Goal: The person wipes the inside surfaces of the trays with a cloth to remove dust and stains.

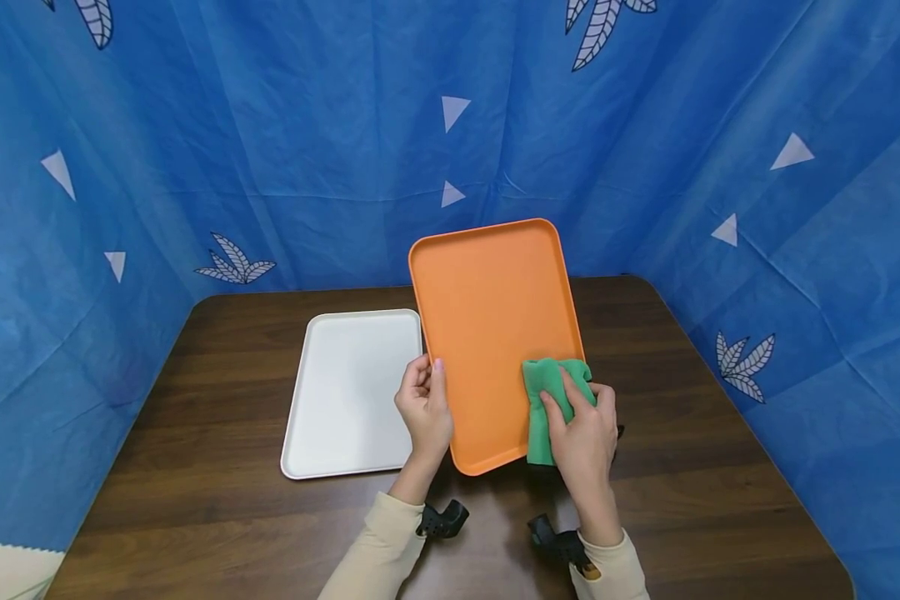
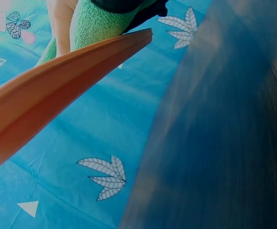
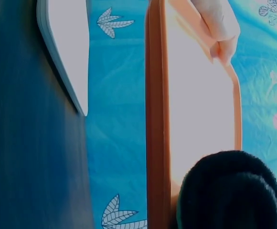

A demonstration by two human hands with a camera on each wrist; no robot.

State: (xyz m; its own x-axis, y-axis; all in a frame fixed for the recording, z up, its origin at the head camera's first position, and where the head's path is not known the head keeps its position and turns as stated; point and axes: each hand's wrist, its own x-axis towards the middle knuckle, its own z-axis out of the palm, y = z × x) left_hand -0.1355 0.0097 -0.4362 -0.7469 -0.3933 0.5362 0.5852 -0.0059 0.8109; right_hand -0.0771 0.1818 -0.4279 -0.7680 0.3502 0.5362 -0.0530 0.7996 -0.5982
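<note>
An orange rectangular tray (image 1: 495, 317) is held up off the table, tilted so its inner face shows in the head view. My left hand (image 1: 426, 412) grips its left rim, thumb on the inner side. At the tray's lower right, my right hand (image 1: 585, 433) holds a green cloth (image 1: 538, 421) against the inside, with part of the cloth hanging past the edge. The left wrist view shows the tray's rim (image 2: 57, 81) edge-on, and the fuzzy cloth (image 2: 93, 28) beyond it. In the right wrist view, a dark rounded shape hides the right fingers.
A white rectangular tray (image 1: 352, 400) lies flat on the dark wooden table (image 1: 217, 417), left of the orange one and partly behind it. Blue patterned curtains (image 1: 330, 150) hang behind the table and along both sides. Black wrist devices (image 1: 444, 520) sit at both cuffs.
</note>
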